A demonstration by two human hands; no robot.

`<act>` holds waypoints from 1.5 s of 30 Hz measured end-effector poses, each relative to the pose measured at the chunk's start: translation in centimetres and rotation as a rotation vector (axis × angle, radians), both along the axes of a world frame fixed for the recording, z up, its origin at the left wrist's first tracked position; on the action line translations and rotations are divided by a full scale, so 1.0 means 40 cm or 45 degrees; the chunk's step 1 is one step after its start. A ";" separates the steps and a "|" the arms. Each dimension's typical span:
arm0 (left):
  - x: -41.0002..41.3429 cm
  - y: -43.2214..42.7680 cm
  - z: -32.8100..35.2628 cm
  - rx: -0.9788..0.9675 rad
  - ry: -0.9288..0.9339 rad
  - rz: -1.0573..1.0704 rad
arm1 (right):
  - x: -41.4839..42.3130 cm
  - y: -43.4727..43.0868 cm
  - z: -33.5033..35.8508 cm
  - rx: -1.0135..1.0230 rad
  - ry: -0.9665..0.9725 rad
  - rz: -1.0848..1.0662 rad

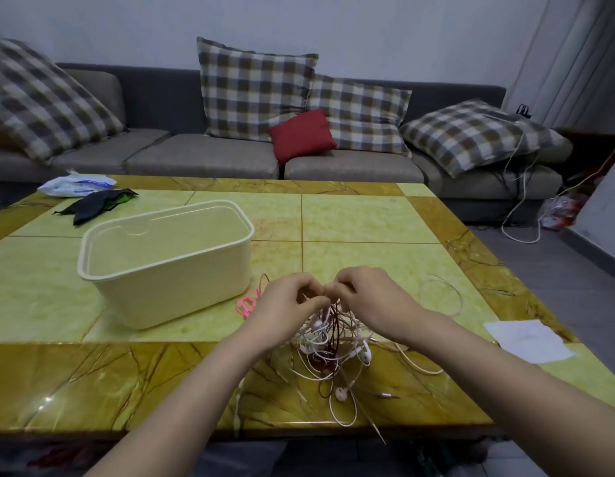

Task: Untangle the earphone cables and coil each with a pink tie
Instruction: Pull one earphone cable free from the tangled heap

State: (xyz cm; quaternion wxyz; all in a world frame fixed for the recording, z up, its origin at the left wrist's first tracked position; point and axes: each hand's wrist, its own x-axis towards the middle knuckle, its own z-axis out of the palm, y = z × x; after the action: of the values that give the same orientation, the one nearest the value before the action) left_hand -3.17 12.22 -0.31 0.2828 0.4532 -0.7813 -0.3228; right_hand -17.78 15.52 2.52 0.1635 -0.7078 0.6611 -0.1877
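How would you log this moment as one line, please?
phase: untangling | left hand: pinching earphone tangle | right hand: pinching same tangle | pink ties: beside bin, unused

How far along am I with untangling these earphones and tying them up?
Barely started. Done: nothing looks coiled or tied yet, and the pink ties lie unused beside the cream bin. In hand: your left hand and right hand both pinch strands at the top of the earphone tangle. Left: separating every cable, then coiling and tying each.
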 end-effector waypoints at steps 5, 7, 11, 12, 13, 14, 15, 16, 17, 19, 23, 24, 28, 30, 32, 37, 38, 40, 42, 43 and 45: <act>-0.002 0.001 -0.006 -0.068 -0.015 0.006 | -0.008 0.002 -0.009 0.016 -0.005 0.010; -0.002 -0.002 -0.009 -0.083 -0.019 0.022 | -0.005 0.005 -0.010 0.021 -0.002 0.023; -0.002 -0.003 -0.005 -0.096 0.020 0.032 | -0.003 0.007 -0.014 0.057 0.040 0.059; -0.003 0.000 -0.001 -0.090 0.075 0.042 | -0.003 0.006 -0.016 0.066 0.031 0.059; -0.005 0.003 0.002 -0.097 0.118 0.050 | -0.003 0.006 -0.017 0.074 0.015 0.058; -0.008 0.008 0.006 -0.113 0.139 0.052 | -0.003 0.005 -0.018 0.076 0.001 0.058; -0.013 0.011 0.008 -0.122 0.144 0.047 | -0.002 0.004 -0.019 0.073 -0.008 0.056; -0.017 0.016 0.009 -0.120 0.145 0.041 | -0.002 0.004 -0.019 0.063 -0.013 0.051; -0.020 0.018 0.010 -0.106 0.147 0.038 | -0.001 0.004 -0.019 0.047 -0.015 0.042; -0.024 0.019 0.008 -0.060 0.159 0.034 | 0.002 0.005 -0.015 -0.004 -0.009 0.026; -0.011 0.006 -0.007 -0.008 0.010 -0.009 | 0.008 -0.002 -0.003 -0.142 0.060 -0.001; -0.006 0.002 -0.011 -0.005 -0.017 -0.016 | 0.008 -0.005 -0.003 -0.166 0.063 -0.013; 0.006 -0.007 -0.027 -0.069 -0.191 0.018 | 0.003 -0.007 -0.010 -0.178 0.008 -0.055; 0.009 -0.006 -0.030 -0.057 -0.274 0.061 | 0.000 -0.003 -0.013 -0.162 0.006 -0.051; 0.009 -0.007 -0.032 -0.022 -0.369 0.077 | -0.005 0.000 -0.015 -0.161 0.025 -0.060; 0.004 -0.006 -0.025 -0.062 -0.470 0.090 | -0.005 -0.001 -0.018 -0.147 -0.039 -0.094; 0.000 -0.006 -0.025 -0.071 -0.432 0.079 | -0.004 -0.001 -0.018 -0.134 -0.085 -0.095; -0.010 -0.008 -0.030 -0.022 -0.312 0.052 | -0.001 -0.003 -0.018 -0.108 -0.196 -0.087; -0.018 -0.012 -0.035 0.052 -0.132 0.032 | 0.001 -0.005 -0.017 -0.094 -0.259 -0.070; -0.020 -0.012 -0.034 0.103 -0.036 0.033 | 0.003 -0.006 -0.017 -0.087 -0.271 -0.061; -0.020 -0.011 -0.034 0.205 0.117 0.076 | 0.006 -0.007 -0.017 -0.076 -0.277 -0.047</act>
State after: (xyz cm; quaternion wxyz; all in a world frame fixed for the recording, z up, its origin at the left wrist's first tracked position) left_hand -3.98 11.77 -1.68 0.2903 0.4823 -0.7252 -0.3965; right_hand -17.56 15.25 1.82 0.2094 -0.6756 0.6465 -0.2859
